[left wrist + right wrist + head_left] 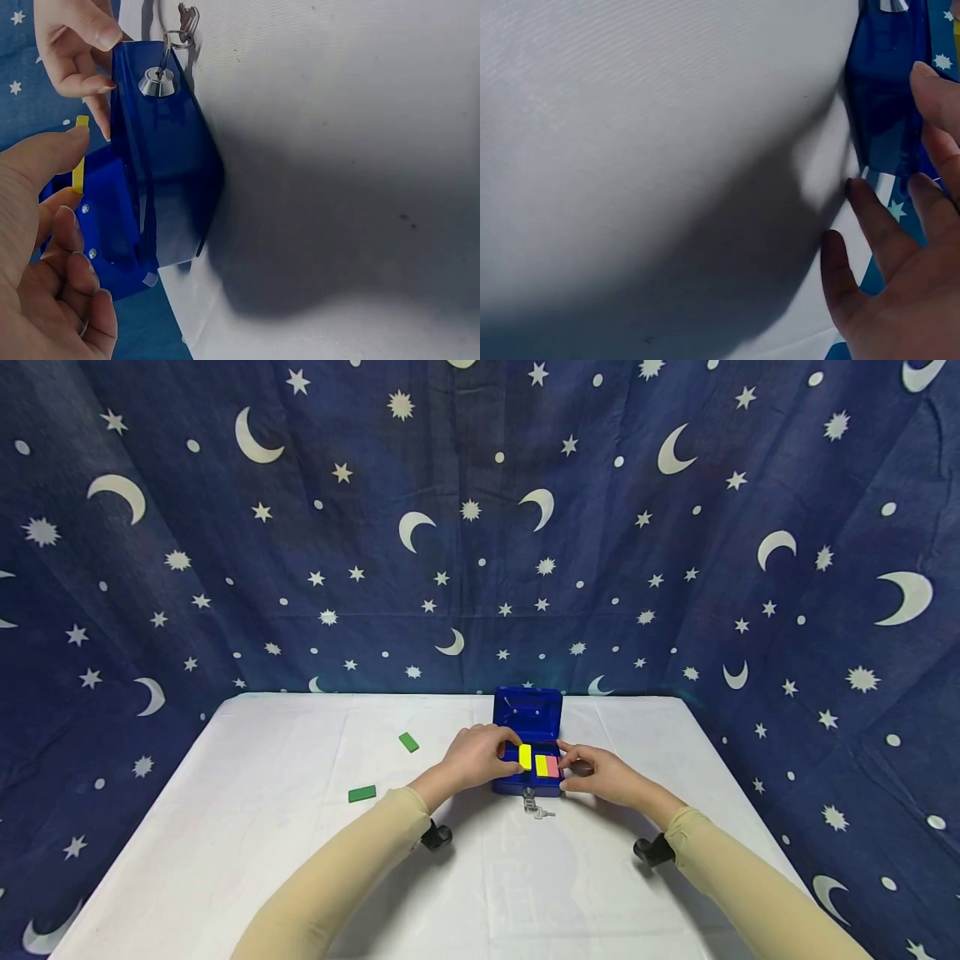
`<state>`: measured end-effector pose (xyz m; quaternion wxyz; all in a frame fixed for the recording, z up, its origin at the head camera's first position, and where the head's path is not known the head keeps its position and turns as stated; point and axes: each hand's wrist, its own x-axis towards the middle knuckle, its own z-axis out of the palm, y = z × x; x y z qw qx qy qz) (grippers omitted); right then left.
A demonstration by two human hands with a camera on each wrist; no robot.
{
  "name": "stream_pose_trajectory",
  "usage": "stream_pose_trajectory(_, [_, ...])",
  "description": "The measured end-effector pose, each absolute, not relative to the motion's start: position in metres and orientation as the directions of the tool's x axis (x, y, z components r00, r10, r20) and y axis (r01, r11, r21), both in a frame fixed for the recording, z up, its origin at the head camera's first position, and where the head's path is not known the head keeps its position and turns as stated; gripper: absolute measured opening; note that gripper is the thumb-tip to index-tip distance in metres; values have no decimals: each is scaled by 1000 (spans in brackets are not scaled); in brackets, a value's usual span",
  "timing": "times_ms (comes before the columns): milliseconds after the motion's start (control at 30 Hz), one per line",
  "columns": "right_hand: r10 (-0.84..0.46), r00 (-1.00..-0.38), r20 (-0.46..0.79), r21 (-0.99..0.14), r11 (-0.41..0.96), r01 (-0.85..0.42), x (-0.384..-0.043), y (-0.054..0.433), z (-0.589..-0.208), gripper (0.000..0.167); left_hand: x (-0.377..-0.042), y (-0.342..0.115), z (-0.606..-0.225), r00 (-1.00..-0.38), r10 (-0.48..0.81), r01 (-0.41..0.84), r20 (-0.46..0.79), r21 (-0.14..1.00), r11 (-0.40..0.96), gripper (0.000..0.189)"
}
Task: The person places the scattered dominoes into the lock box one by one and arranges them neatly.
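A blue cash box (506,789) stands on the white table with its lid (528,714) raised at the back. My left hand (480,756) pinches a yellow block (525,757) between thumb and index finger, above the box's left part; in the left wrist view the same block (79,154) shows edge-on. Another yellow block (542,766) and a pink block (552,767) lie side by side in the right part of the box. My right hand (603,774) rests at the box's right rim, fingers loosely spread and touching it; its fingertips are partly hidden.
Keys (542,813) on a ring hang from the lock (528,793) at the box front. Two green blocks lie apart on the left of the table, one farther back (408,742), one nearer (362,793). A starry blue cloth (480,527) hangs behind.
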<state>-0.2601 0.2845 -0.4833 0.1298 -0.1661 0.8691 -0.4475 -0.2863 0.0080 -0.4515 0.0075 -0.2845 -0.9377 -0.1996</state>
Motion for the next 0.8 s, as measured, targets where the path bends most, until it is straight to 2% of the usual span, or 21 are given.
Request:
stream_pose_trajectory(300, [-395,-912,-110,-803,576,-152,-259,282,-477,22,-287,15,-451,-842,531,531,95,323,784,44])
stream_pose_trajectory(600, [-377,-918,-122,-799,586,-135,-258,282,-474,24,-293,27,-458,-838,537,545,94,183,818,43])
stream_pose_trajectory(800, [-380,-917,-122,-799,586,-137,-257,281,-473,24,-295,36,-462,-852,519,522,66,142,841,42])
